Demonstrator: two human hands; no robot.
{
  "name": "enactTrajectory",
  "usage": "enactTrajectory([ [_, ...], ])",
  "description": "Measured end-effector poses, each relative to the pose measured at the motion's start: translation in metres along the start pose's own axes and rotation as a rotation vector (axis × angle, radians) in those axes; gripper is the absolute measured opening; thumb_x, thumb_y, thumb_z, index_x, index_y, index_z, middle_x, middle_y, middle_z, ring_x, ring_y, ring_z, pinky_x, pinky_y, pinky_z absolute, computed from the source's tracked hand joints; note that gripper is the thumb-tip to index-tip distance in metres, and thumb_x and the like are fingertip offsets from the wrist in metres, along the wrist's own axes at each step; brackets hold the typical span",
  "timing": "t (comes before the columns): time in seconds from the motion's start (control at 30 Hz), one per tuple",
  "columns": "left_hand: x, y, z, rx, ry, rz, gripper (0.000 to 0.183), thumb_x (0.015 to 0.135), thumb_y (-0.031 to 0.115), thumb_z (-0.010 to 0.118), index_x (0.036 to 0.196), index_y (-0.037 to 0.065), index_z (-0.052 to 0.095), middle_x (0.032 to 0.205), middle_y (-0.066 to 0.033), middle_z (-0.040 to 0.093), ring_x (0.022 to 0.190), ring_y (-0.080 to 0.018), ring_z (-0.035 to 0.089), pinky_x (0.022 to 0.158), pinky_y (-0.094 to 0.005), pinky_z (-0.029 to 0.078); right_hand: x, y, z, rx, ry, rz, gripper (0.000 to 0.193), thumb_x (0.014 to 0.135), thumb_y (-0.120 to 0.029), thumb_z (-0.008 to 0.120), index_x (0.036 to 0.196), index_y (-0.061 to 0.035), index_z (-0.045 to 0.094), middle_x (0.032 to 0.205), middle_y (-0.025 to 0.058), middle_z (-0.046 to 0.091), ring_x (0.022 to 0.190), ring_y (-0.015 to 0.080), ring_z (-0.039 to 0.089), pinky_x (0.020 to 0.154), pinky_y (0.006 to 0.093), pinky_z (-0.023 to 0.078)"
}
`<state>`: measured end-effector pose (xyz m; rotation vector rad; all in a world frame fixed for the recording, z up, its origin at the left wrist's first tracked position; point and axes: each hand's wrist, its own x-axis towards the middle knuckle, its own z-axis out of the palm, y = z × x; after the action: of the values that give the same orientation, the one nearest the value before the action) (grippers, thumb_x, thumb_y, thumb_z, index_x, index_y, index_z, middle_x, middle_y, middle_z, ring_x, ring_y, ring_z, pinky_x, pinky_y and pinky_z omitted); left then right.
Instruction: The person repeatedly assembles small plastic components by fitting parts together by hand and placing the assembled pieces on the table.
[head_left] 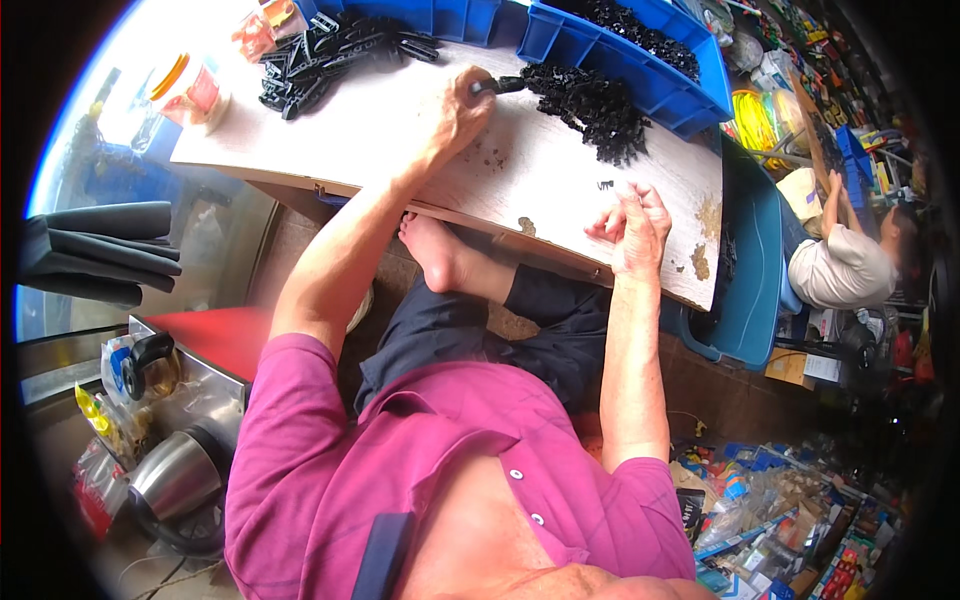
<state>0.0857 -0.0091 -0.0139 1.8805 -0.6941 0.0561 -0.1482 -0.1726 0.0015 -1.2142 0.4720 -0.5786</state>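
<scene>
My left hand [458, 118] is closed around a black plastic part [508, 84], whose end points toward a heap of small black pieces [585, 105]. Farther left lies a pile of longer black plastic parts [325, 58]. Over the right part of the pale table [560, 195], my right hand [637, 225] has its thumb and fingertips pressed together; whatever they hold is too small to make out. Just beyond those fingertips a tiny black piece [605, 185] rests on the tabletop.
Blue bins [625, 65] line the table's far side, one holding black pieces. A tub [190, 95] stands at the far left. Beyond the right edge is a large teal bin [755, 260]. Another person [840, 265] sits at far right. A metal kettle [180, 470] is lower left.
</scene>
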Motion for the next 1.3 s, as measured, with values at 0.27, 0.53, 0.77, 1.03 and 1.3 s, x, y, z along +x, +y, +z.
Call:
enactTrajectory([
  [0.27, -0.047, 0.032, 0.006, -0.422, -0.108, -0.162, 0.027, 0.089, 0.022, 0.065, 0.110, 0.005, 0.062, 0.084, 0.0008, 0.059, 0.074, -0.0069, 0.053, 0.063, -0.0222, 0.045, -0.002, -0.004, 0.005, 0.030, 0.050, -0.002, 0.017, 0.088, -0.017, 0.066, 0.094, -0.0041, 0.057, 0.047, 0.0016, 0.047, 0.043, 0.0167, 0.057, 0.043, 0.0333, 0.052],
  [0.53, -0.053, 0.047, 0.011, 0.349, 0.003, 0.198, 0.016, 0.081, 0.013, 0.062, 0.095, 0.005, 0.062, 0.085, -0.0134, 0.062, 0.087, -0.0319, 0.060, 0.082, -0.0428, 0.046, 0.001, -0.001, 0.001, 0.015, 0.027, -0.004, 0.022, 0.085, -0.018, 0.069, 0.098, -0.0062, 0.057, 0.050, 0.0014, 0.051, 0.046, 0.0181, 0.060, 0.044, 0.0366, 0.056],
  [0.77, -0.042, 0.056, 0.029, 0.430, -0.279, 0.346, 0.018, 0.075, 0.010, 0.058, 0.091, 0.003, 0.060, 0.080, -0.0221, 0.062, 0.073, -0.0395, 0.063, 0.067, -0.0492, 0.049, -0.001, -0.003, 0.003, -0.012, 0.066, 0.013, 0.020, 0.085, -0.019, 0.069, 0.094, -0.0071, 0.055, 0.048, 0.0004, 0.047, 0.046, 0.0156, 0.057, 0.045, 0.0368, 0.056],
  [1.03, -0.044, 0.062, 0.024, 0.455, -0.374, 0.384, 0.015, 0.072, 0.010, 0.061, 0.081, -0.002, 0.057, 0.074, -0.0205, 0.062, 0.071, -0.0382, 0.063, 0.065, -0.0468, 0.050, -0.001, -0.001, 0.004, -0.026, 0.048, -0.007, 0.018, 0.086, -0.018, 0.065, 0.098, -0.0071, 0.056, 0.048, 0.0007, 0.047, 0.048, 0.0157, 0.057, 0.047, 0.0377, 0.057],
  [1.3, -0.049, 0.057, 0.010, 0.427, -0.433, 0.325, 0.017, 0.076, 0.017, 0.064, 0.087, 0.004, 0.062, 0.077, -0.0171, 0.063, 0.078, -0.0345, 0.063, 0.072, -0.0441, 0.050, -0.002, -0.001, -0.001, -0.011, 0.082, -0.016, 0.018, 0.087, -0.019, 0.065, 0.097, -0.0060, 0.057, 0.049, 0.0024, 0.048, 0.048, 0.0173, 0.058, 0.048, 0.0400, 0.058],
])
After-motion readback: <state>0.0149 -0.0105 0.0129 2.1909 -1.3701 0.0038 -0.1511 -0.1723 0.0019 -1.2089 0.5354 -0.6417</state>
